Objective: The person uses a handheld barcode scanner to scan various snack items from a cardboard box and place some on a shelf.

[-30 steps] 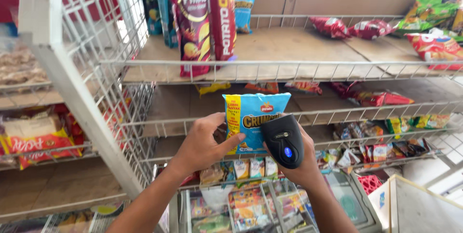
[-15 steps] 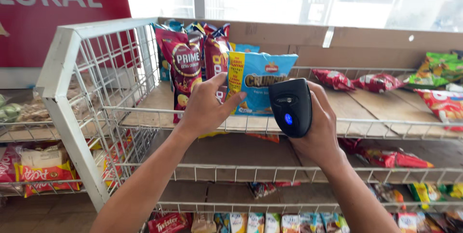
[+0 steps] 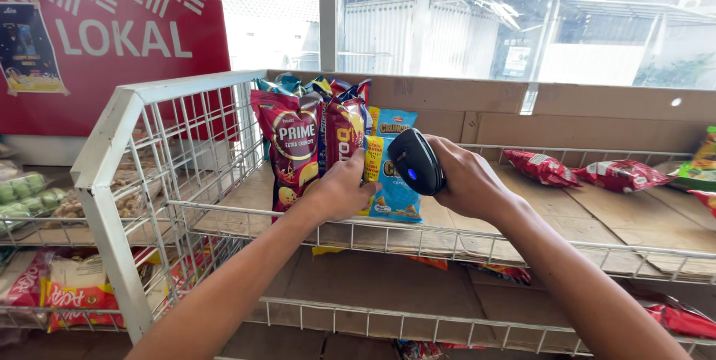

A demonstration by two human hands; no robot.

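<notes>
Item: blue snack bag, upright with long axis vertical near the shelf's front edge, pinched by your left hand, its face just left of the black scanner clenched in your right hand.

White wire shelving lined with cardboard, red sign, bright windows, perhaps buildings outside

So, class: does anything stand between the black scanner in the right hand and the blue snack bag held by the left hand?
Nothing visible does. The right hand holds the black scanner directly in front of the blue snack bag, which the left hand grips at its left edge on the top shelf. The red bags stand to the left.
</notes>
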